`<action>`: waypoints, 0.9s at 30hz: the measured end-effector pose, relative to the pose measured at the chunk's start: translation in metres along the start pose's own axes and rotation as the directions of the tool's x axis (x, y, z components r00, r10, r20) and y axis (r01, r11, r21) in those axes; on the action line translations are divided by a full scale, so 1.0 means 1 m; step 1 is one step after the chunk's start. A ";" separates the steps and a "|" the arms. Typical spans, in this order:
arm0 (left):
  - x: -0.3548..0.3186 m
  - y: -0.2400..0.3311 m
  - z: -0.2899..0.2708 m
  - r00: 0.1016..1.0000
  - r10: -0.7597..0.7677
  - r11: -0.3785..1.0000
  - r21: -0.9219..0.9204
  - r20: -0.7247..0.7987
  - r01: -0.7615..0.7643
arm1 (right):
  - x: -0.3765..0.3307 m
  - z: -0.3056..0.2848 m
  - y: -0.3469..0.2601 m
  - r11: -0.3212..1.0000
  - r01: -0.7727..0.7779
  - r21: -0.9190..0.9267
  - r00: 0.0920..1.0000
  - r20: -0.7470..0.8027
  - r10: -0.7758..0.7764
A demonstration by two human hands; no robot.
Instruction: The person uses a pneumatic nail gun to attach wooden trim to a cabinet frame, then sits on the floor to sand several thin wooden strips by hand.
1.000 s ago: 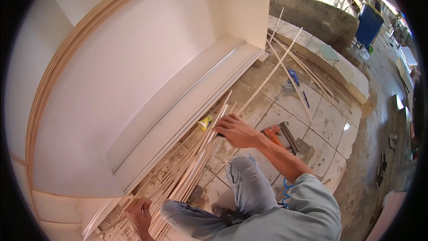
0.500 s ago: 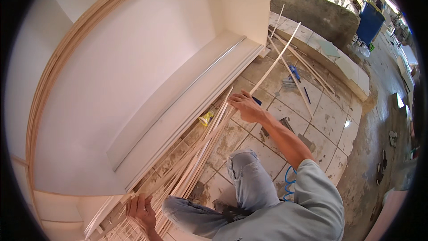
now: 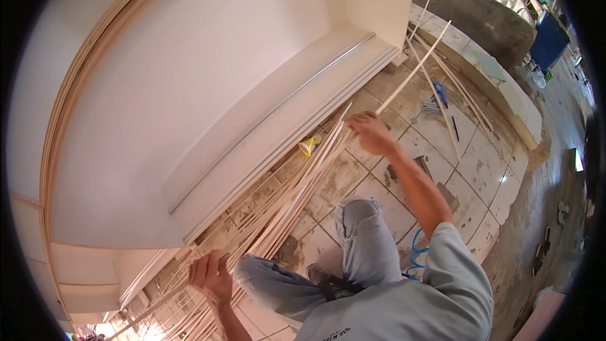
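My right hand (image 3: 371,132) is closed around a long, thin wooden strip (image 3: 415,72), whose far end juts up to the right over the tiled floor. Beneath that hand, a loose bundle of pale wooden strips (image 3: 287,211) runs down toward the lower left. My left hand (image 3: 213,276), with its fingers curled, is at the lower left beside my knee. A strip passes at its fingers and continues to the lower left; whether it is the same one cannot be made out. The bundle hides the middle stretch.
A large white cabinet carcass (image 3: 208,88) with wood-coloured edging lies along the left. On the tiles are a yellow package (image 3: 310,145), a blue tool (image 3: 440,93), more strips (image 3: 464,91) and a coiled blue hose (image 3: 416,254). A low concrete ledge (image 3: 480,22) stands far right.
The view has shifted, so the cabinet and floor sit farther right. My left hand has risen a little beside my knee. My right hand keeps its hold on the strip.
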State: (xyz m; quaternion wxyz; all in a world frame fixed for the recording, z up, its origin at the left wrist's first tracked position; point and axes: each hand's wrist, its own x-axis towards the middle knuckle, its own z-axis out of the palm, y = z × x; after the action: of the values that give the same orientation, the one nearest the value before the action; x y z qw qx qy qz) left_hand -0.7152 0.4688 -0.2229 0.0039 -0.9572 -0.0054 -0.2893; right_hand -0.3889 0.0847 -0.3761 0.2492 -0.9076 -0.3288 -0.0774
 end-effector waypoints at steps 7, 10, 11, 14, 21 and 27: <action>-0.002 0.029 0.025 0.993 -0.086 0.988 -0.136 -0.082 0.075 | 0.007 0.008 -0.212 0.938 0.266 0.224 0.901 0.287 -0.324; 0.000 0.025 0.030 0.981 -0.083 0.993 -0.099 -0.176 0.067 | 0.014 -0.007 -0.287 0.880 0.403 0.252 0.875 0.177 -0.452; 0.000 0.022 0.028 0.974 -0.067 0.996 -0.074 -0.215 0.052 | 0.014 -0.006 -0.296 0.852 0.456 0.257 0.873 0.056 -0.485; -0.004 0.010 0.021 0.962 -0.042 0.999 -0.022 -0.271 0.038 | 0.018 -0.003 -0.209 0.898 0.346 0.273 0.917 0.103 -0.385; -0.004 0.024 0.046 0.964 -0.041 0.997 -0.069 -0.263 0.024 | 0.018 -0.007 -0.140 0.976 -0.002 0.218 0.969 0.241 -0.052; 0.009 0.038 0.056 0.947 -0.098 0.992 -0.102 -0.305 0.070 | 0.017 0.005 -0.301 0.853 0.453 0.260 0.885 -0.020 -0.464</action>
State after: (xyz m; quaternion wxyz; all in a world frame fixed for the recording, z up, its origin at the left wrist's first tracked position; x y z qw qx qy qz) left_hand -0.6765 0.4319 -0.2648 -0.0505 -0.8982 -0.0325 -0.4355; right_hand -0.5667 0.2952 -0.2540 0.3317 -0.7645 -0.5482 -0.0714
